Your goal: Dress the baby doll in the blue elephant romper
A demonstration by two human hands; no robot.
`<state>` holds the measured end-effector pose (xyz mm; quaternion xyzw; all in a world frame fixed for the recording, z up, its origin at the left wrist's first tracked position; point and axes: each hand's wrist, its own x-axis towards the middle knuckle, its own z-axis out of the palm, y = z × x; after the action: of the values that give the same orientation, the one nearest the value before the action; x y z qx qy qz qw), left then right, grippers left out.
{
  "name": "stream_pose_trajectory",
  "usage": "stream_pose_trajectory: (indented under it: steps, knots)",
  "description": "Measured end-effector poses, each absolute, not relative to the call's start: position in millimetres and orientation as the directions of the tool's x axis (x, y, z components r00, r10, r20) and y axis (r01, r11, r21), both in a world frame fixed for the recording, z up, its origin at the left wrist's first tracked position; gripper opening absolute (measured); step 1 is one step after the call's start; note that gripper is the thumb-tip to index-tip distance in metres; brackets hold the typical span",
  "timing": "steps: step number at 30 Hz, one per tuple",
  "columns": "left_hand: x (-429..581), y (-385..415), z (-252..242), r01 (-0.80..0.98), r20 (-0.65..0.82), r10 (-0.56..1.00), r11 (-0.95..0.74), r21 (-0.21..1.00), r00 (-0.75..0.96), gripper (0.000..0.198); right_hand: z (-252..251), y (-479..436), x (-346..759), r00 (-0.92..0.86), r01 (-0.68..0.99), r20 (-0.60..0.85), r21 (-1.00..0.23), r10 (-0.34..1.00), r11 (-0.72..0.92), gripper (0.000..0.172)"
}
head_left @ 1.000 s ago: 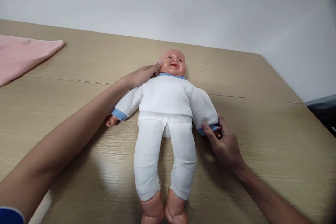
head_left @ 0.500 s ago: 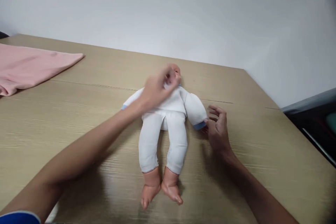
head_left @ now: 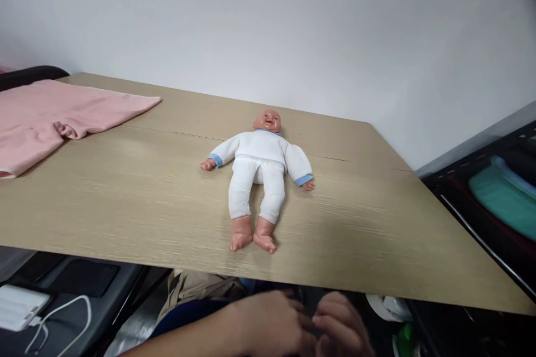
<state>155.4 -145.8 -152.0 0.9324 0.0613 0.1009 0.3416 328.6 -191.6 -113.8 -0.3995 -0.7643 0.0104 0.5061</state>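
Observation:
A baby doll [head_left: 259, 170] in a white top with blue cuffs and white trousers lies on its back in the middle of the wooden table [head_left: 125, 201], feet toward me. Neither hand touches it. Both hands are below the table's near edge, close to my body. My left hand [head_left: 272, 323] and my right hand [head_left: 341, 326] are brought together, fingers curled and touching each other. They are blurred and I cannot make out anything in them.
A pink cloth [head_left: 50, 114] lies at the table's far left. A white device with a cable [head_left: 20, 307] sits low on the left beside a dark chair. A dark shelf with a teal item [head_left: 502, 195] stands to the right. A white wall is behind.
Both hands have let go of the doll and pulled back below the table edge. The view has backed away, so the doll looks smaller and farther.

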Motion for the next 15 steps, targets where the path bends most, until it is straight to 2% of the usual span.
stream_pose_trajectory:
  steps: [1, 3, 5, 7, 9, 12, 15]
  knots:
    - [138, -146, -152, 0.141, 0.081, 0.262, -0.725, 0.674, 0.962, 0.007, -130, -203, 329, -0.230, 0.613, 0.739, -0.395, 0.633, 0.684, 0.030]
    - [103, -149, -152, 0.291, -0.048, 0.394, -0.586, 0.756, 0.918, 0.030, -163, -215, 329, -0.277, 0.641, 0.661, -0.414, 0.698, 0.646, 0.028]
    - [71, -155, -152, 0.389, -0.134, 0.495, -0.458, 0.799, 0.859, 0.043, -193, -218, 328, -0.142, 0.749, 0.540, -0.490, 0.830, 0.446, 0.026]
    - [44, -162, -152, 0.471, -0.182, 0.607, -0.358, 0.806, 0.773, 0.043, -218, -218, 325, -0.034, 0.814, 0.458, -0.503, 0.889, 0.290, 0.041]
    - [24, -167, -153, 0.495, -0.196, 0.672, -0.285, 0.821, 0.714, 0.041, -236, -216, 320, -0.082, 0.830, 0.380, -0.486, 0.921, 0.275, 0.051]
    - [6, -170, -165, 0.512, -0.204, 0.756, -0.195, 0.837, 0.622, 0.045, -248, -217, 311, -0.186, 0.814, 0.282, -0.493, 0.941, 0.308, 0.026]
    - [-1, -170, -183, 0.561, -0.235, 0.824, -0.118, 0.819, 0.515, 0.058, -241, -221, 304, -0.125, 0.789, 0.328, -0.539, 0.936, 0.294, 0.018]
